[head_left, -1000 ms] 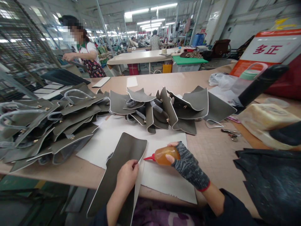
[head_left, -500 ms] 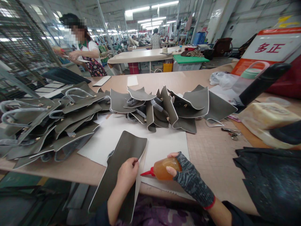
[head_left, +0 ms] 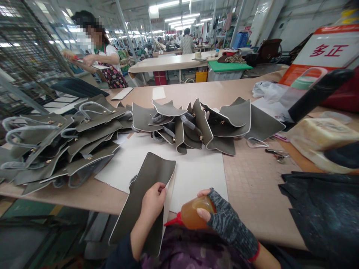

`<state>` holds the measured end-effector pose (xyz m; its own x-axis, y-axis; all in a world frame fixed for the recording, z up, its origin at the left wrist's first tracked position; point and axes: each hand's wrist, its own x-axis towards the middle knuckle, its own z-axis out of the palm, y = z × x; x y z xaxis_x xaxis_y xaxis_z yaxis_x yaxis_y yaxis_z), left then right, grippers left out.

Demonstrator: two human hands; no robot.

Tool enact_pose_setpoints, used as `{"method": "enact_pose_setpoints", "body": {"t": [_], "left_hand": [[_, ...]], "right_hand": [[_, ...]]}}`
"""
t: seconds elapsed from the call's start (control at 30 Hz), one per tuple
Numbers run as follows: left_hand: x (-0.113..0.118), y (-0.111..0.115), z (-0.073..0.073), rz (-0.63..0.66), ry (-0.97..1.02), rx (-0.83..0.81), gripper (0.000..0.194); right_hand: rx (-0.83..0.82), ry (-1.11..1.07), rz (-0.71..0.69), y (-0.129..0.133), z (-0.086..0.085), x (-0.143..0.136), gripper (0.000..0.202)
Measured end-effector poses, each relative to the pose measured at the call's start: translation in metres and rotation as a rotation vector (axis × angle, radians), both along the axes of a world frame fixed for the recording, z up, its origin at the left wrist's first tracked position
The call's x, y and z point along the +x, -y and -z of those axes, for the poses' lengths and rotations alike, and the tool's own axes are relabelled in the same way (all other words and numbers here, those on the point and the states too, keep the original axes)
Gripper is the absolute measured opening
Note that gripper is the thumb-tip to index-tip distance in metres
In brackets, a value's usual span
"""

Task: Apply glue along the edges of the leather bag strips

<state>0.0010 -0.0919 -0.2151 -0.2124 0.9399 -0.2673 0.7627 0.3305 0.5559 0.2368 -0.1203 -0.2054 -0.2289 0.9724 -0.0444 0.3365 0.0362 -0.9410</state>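
My bare left hand [head_left: 153,203] pinches the right edge of a dark olive bag panel [head_left: 157,168] with white edging, which slants across the table's front edge toward my lap. In a grey fingerless glove, my right hand [head_left: 221,213] is wrapped round a glue bottle [head_left: 195,213] of amber liquid. The bottle lies tilted, its red pointed nozzle aimed left at the panel's white edge, low by my lap. Whether the tip touches the edge I cannot tell. Beneath the panel lies a white sheet [head_left: 202,175].
Olive bag pieces with handles [head_left: 95,127] are heaped at left, and more olive pieces [head_left: 193,127] stand behind the sheet. At right lie a metal clip [head_left: 279,155], black sheeting [head_left: 322,209] and a black bottle [head_left: 319,95]. A co-worker [head_left: 105,59] stands across at left.
The glue bottle in my right hand has moved down along the panel's edge, its nozzle now lower and nearer my lap. My left hand still pinches the panel. The view has shifted slightly.
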Motion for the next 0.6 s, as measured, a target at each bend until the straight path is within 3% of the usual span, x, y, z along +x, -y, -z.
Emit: {"method": "enact_pose_setpoints", "body": {"t": [0.23,0.4,0.6], "left_hand": [[0.002,0.001,0.000,0.000,-0.004,0.021,0.012],[0.003,0.001,0.001,0.006,-0.012,0.027,0.013],[0.003,0.001,-0.002,0.064,-0.029,0.025,0.020]], "right_hand": [[-0.105,-0.051,-0.039,0.009,0.005,-0.004,0.035],[-0.228,-0.125,-0.064,0.000,0.000,0.002,0.033],[-0.536,-0.554,-0.076,-0.018,-0.007,0.026,0.024]]}}
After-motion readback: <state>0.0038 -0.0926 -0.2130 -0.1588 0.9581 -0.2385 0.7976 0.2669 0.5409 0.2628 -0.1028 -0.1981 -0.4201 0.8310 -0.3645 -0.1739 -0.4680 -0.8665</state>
